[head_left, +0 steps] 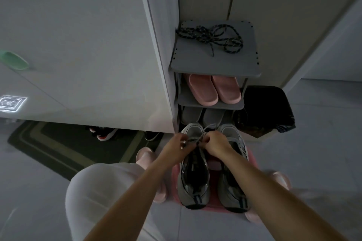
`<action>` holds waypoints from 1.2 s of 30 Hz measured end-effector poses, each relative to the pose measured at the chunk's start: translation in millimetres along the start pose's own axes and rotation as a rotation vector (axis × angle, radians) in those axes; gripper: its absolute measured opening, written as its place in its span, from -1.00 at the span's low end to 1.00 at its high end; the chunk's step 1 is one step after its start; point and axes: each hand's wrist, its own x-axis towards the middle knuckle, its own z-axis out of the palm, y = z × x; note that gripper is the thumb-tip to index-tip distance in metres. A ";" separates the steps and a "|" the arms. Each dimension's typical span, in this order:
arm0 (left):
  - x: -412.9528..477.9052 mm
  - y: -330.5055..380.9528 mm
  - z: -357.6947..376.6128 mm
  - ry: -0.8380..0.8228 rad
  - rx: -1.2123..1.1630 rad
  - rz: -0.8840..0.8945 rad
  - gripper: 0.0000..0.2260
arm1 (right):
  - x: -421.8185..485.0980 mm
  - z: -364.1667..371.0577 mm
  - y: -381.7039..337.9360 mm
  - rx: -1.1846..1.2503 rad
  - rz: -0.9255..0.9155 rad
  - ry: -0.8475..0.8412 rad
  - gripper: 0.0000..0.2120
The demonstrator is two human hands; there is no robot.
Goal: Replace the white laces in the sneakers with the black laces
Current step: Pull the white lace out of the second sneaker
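Two grey sneakers stand side by side on a pink stool [215,210], toes pointing away from me. Over the left sneaker [194,180], my left hand [176,147] and my right hand [214,146] both pinch its white lace [201,137] near the toe end. The right sneaker [233,188] still shows white lacing and nobody touches it. The black laces [211,37] lie in a loose tangle on the top shelf of the grey shoe rack [215,64], well beyond my hands.
Pink slippers [213,89] fill the rack's middle shelf, grey ones [203,116] the shelf below. A black-lined bin [266,111] stands right of the rack. A white cabinet [88,45] rises on the left, with a dark mat [58,146] and shoes [103,133] beneath it.
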 end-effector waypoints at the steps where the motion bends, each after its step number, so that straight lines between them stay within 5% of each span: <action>1: 2.3 -0.7 -0.9 0.040 0.000 -0.003 -0.78 | 0.1 -0.5 -0.1 -0.002 -0.013 0.001 -0.85; 10: 22.7 11.8 -13.4 -0.079 0.444 0.014 -0.79 | -2.0 -4.7 5.8 -0.122 -0.168 0.025 -0.77; 17: 25.8 15.8 -23.5 -0.177 0.399 0.042 -0.83 | 0.9 -9.0 3.0 -0.118 -0.145 -0.017 -0.81; 21: 19.9 16.9 -19.7 -0.122 0.436 0.059 -0.65 | 1.1 -12.3 4.5 -0.136 -0.148 0.003 -0.83; 28: 20.0 16.7 -19.5 -0.172 0.510 0.041 -0.62 | 1.1 -21.5 -11.5 -0.469 -0.288 -0.131 -0.88; 36: 23.1 20.1 -16.4 -0.106 0.465 -0.010 -0.72 | -2.5 -26.0 2.6 -0.176 -0.203 -0.076 -0.83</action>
